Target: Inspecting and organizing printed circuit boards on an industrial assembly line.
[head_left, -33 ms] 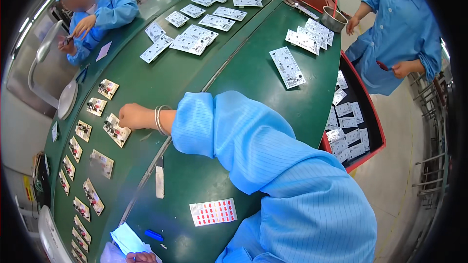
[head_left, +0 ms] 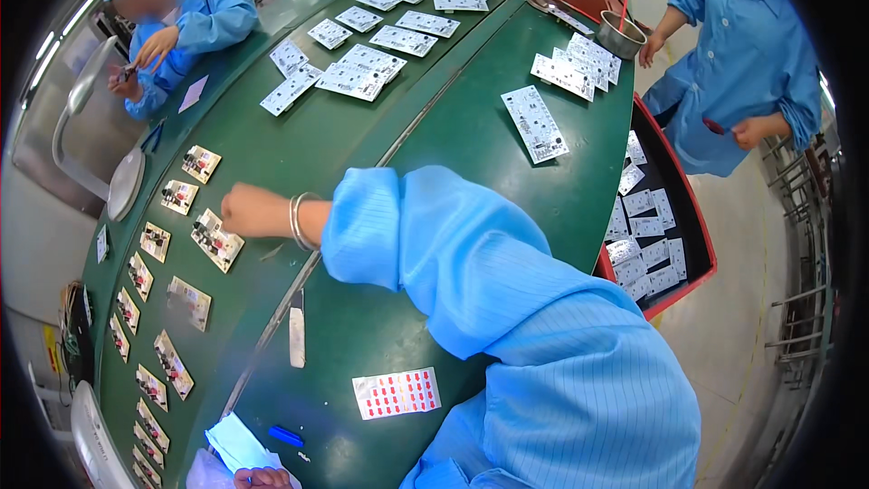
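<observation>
My right hand reaches across the green table with a bangle at the wrist. Its fingers are curled together at the upper right corner of a pale circuit board carrying black, white and red parts. Whatever the fingertips may pinch is hidden. Only the curled fingers of my left hand show at the lower edge, against a light blue-white sheet; I cannot make out what they hold. A blue pen-like piece lies close by. To the right is a sticker sheet with rows of red arrow labels.
Several small boards line the left side. White circuit boards cover the far table, and others fill a red-rimmed bin at right. A metal pot stands at the far corner. Two co-workers in blue are nearby.
My right hand has shifted slightly up off the board's corner. The co-worker at the right has moved a hand a little. The left hand looks unchanged.
</observation>
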### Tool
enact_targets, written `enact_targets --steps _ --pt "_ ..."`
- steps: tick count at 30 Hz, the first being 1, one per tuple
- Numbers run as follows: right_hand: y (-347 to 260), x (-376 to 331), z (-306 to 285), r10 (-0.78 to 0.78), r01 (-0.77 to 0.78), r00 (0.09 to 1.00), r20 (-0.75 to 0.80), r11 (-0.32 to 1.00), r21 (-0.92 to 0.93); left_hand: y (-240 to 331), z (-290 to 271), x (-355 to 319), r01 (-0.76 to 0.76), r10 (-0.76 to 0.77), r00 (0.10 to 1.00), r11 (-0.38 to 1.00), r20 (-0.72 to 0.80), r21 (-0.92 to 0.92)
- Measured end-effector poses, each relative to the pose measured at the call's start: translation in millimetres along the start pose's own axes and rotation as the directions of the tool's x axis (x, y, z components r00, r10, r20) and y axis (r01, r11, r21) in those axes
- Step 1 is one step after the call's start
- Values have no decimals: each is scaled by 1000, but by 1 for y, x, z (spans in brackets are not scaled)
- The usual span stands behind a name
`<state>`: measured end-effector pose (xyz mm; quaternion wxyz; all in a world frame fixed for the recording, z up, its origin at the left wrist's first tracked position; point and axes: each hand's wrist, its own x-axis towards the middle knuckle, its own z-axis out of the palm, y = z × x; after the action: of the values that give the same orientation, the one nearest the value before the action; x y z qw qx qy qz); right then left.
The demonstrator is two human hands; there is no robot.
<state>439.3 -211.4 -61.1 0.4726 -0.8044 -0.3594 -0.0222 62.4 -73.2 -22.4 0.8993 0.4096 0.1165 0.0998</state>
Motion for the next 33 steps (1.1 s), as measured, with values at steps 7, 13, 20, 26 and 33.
enact_targets --steps 7,13,20,26,33 --pt "52 -3 -112 -157 -142 943 -292 605 -783 2 -11 -8 -59 59 998 998 0 16" --pt "122 -21 -165 53 -322 940 -337 461 -827 -5 -13 -5 -150 158 986 982 -60 113" --pt "115 -23 -165 30 -320 940 -340 419 -850 -7 -6 -7 -153 168 978 980 -121 127" --pt "85 -15 -146 -165 -133 939 -300 631 -764 -7 0 -10 -192 240 960 938 -142 290" --pt "-57 -42 -17 -615 648 762 203 722 -242 -7 -6 -5 -334 628 777 345 48 877"
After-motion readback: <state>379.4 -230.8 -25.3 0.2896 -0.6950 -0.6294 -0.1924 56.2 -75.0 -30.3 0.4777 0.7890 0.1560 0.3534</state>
